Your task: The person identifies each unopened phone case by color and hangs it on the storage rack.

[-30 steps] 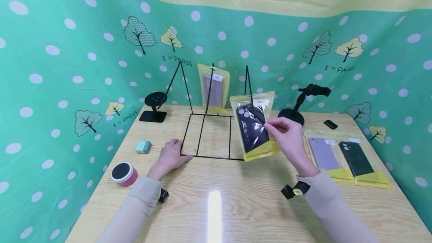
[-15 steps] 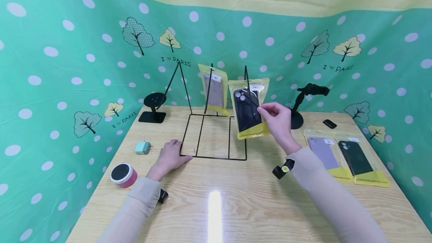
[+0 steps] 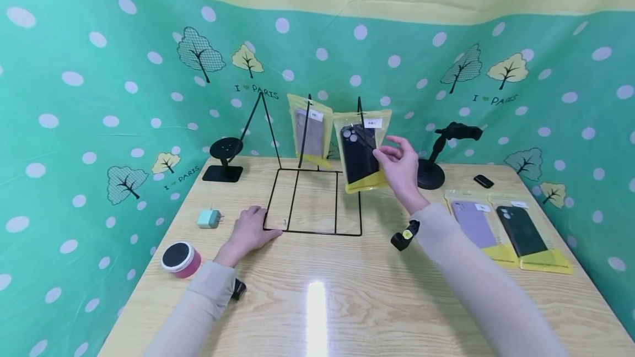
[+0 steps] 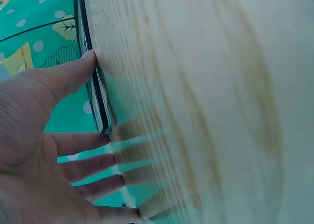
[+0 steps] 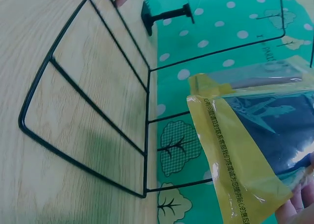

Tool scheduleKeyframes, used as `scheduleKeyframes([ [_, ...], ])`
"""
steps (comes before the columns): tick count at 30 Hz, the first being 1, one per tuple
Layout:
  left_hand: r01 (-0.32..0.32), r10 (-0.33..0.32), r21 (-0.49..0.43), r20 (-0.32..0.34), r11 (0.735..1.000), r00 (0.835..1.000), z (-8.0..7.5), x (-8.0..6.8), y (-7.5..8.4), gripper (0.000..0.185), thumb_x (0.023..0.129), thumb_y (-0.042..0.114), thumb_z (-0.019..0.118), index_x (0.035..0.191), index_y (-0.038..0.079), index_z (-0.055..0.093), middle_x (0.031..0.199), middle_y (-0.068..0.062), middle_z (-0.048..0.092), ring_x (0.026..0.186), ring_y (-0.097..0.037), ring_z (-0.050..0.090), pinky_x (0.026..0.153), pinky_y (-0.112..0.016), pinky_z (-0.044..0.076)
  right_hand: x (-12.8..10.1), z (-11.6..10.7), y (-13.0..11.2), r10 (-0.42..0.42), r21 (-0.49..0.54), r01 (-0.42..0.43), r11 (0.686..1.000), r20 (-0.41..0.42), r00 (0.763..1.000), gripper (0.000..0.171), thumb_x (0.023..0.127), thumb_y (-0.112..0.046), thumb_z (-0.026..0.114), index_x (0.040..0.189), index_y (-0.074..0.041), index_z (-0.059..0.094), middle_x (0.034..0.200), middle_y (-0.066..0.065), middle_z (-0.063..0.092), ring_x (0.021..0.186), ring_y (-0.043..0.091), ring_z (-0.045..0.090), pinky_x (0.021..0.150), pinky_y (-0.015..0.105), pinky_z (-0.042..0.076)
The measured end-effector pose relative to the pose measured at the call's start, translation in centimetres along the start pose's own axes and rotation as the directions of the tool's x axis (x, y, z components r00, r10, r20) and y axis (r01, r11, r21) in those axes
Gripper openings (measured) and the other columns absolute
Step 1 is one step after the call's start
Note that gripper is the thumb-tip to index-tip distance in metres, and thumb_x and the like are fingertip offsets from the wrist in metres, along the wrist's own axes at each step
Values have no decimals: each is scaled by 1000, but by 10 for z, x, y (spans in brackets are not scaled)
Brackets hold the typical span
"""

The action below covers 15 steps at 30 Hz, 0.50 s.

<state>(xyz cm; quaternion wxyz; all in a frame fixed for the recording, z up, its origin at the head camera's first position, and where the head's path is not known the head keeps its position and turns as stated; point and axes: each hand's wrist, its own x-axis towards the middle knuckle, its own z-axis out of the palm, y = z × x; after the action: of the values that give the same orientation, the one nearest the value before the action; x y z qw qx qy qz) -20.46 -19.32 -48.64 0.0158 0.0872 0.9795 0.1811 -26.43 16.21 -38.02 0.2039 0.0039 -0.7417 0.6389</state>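
My right hand (image 3: 399, 168) pinches the right edge of a bagged dark phone case (image 3: 358, 156), its clear pouch yellow at the bottom. The pouch hangs upright at the right arm of a black wire display rack (image 3: 312, 232); that arm's tip crosses its top edge. In the right wrist view, only some fingertips (image 5: 297, 207) show beside the pouch. My left hand (image 3: 250, 228) rests at the rack's front left corner, thumb against the wire and fingers spread on the table, as the left wrist view shows. A bagged light purple phone case (image 3: 308, 131) hangs on the middle arm.
Two more bagged cases, one purple (image 3: 473, 223) and one dark green (image 3: 522, 230), lie at the right. Black stands (image 3: 224, 161) (image 3: 431, 172) flank the rack. A mint charger plug (image 3: 209, 218), a pink jar (image 3: 181, 259) and a small black object (image 3: 483, 181) lie around.
My right hand has moved up, back and left with the bagged dark case, bringing its top to the right arm. The hanging purple case has swung slightly. My left hand has stayed put.
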Motion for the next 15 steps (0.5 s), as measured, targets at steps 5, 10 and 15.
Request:
scheduleKeyframes([
  [5,5,-5,-6,5,1000,1000,-1,0,0,78,82,45,73,132,-10,48,132,-28,44,116,-45,41,92,-59,37,6,4,3,-17,-121,17,993,6,1000,34,86,-18,73,115,-2,65,98,11,65,88,20,61,78,27,50],
  [10,18,-18,-11,17,1000,1000,-1,1,0,79,82,46,72,133,-10,47,135,-27,42,120,-44,39,95,-58,35,14,7,4,-13,-174,13,985,3,1000,27,87,-20,72,104,1,68,99,11,64,90,22,62,79,30,50],
  [15,16,-16,-8,23,1000,1000,-1,0,0,79,82,46,71,133,-10,47,134,-28,42,120,-45,39,94,-58,35,17,8,6,23,-192,-20,981,14,1000,28,87,-23,72,104,-1,68,100,9,63,91,21,62,77,30,50],
])
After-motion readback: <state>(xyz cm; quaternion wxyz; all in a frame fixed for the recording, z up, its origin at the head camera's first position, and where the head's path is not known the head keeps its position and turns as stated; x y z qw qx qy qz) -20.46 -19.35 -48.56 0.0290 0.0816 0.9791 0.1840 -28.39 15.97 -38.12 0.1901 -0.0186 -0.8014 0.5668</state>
